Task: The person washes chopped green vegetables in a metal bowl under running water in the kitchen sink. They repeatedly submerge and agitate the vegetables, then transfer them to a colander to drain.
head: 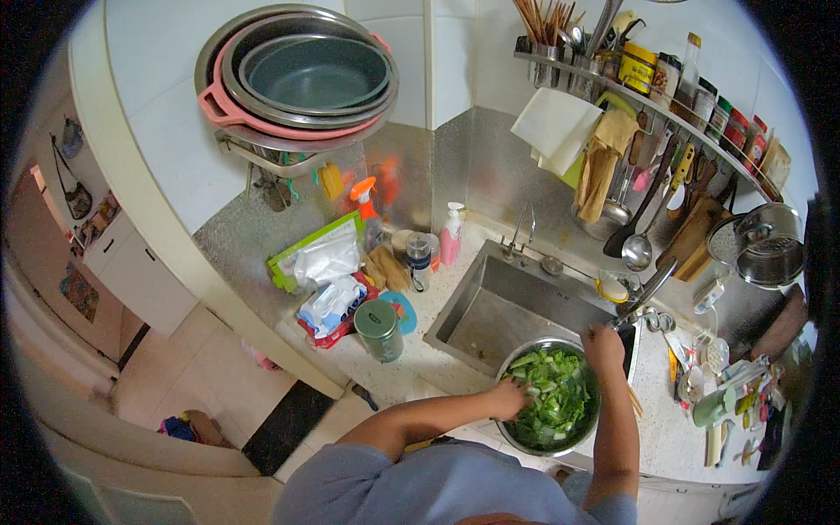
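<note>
A round metal bowl full of cut leafy greens sits at the front edge of the stainless steel sink, partly over it. My left hand is on the bowl's left rim, its fingers reaching inside onto the greens. Above the bowl's far right rim, my right hand is curled close to a dark metal fixture at the sink's right side. Its fingertips are hidden, so I cannot tell whether it grips anything. A slim chrome tap rises at the sink's back corner.
Left of the sink stand a green canister, wipes packs and a pink pump bottle. Utensils and cloths hang from a rail shelf holding jars. Stacked basins sit high left. More utensils crowd the right counter.
</note>
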A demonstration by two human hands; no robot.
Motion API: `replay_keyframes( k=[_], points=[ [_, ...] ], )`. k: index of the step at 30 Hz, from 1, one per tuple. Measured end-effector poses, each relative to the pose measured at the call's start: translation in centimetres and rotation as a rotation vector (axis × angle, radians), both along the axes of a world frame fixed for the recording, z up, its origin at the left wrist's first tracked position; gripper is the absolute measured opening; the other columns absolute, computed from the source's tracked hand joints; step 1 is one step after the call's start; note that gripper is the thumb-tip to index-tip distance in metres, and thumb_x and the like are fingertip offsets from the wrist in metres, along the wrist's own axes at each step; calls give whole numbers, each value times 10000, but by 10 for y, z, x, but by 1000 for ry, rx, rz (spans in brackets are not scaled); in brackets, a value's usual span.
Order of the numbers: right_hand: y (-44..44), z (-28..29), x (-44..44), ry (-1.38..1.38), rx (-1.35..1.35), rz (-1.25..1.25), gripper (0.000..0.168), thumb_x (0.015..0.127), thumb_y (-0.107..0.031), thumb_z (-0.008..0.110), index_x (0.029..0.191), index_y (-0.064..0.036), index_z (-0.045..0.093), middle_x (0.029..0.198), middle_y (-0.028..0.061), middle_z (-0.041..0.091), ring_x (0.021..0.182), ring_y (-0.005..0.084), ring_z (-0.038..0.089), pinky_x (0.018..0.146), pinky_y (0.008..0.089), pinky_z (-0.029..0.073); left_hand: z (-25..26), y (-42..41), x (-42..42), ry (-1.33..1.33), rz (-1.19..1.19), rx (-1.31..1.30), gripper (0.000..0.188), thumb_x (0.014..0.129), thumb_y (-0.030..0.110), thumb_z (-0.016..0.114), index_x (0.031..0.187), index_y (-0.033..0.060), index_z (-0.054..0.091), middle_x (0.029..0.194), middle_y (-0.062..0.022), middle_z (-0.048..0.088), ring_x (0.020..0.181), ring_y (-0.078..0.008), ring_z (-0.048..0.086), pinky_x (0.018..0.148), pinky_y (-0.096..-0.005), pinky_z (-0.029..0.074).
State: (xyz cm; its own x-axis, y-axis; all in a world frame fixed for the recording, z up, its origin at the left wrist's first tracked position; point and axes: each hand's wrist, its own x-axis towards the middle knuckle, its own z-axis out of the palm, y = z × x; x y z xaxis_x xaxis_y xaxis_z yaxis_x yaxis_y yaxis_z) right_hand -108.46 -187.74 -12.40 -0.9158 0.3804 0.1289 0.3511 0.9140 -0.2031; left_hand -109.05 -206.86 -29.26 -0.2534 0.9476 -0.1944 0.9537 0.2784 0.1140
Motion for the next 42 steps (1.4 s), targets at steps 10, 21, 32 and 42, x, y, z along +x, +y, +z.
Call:
replay_keyframes(
  k=[10,21,32,42],
  points=[
    [-203,240,-150,450,-31,674,230,807,-249,564,828,-34,641,796,212,612,782,385,589,706,464,467,116,-64,-34,-234,35,630,592,728,202,675,1256,65,445,1268,-169,455,1179,-336,419,970,-494,317],
    [-262,267,-245,220,-872,634,193,813,-171,575,837,6,649,739,95,665,589,162,587,483,300,430,460,-272,-146,1131,819,337,365,764,298,636,1016,37,605,1024,-131,619,1008,-271,564,890,-445,401],
    [-297,266,-267,-46,-1334,653,170,808,-208,550,721,-64,570,584,3,486,442,76,351,366,212,242,500,-289,-159,1039,741,373,354,805,379,595,860,30,566,759,-159,622,769,-336,606,644,-430,475],
    [-302,290,-253,-9,-1367,689,145,855,-234,481,884,-96,512,740,43,574,525,78,522,345,189,237,504,-290,-146,906,741,335,270,718,303,685,823,60,633,823,-141,634,825,-324,605,685,-439,472]
  ],
)
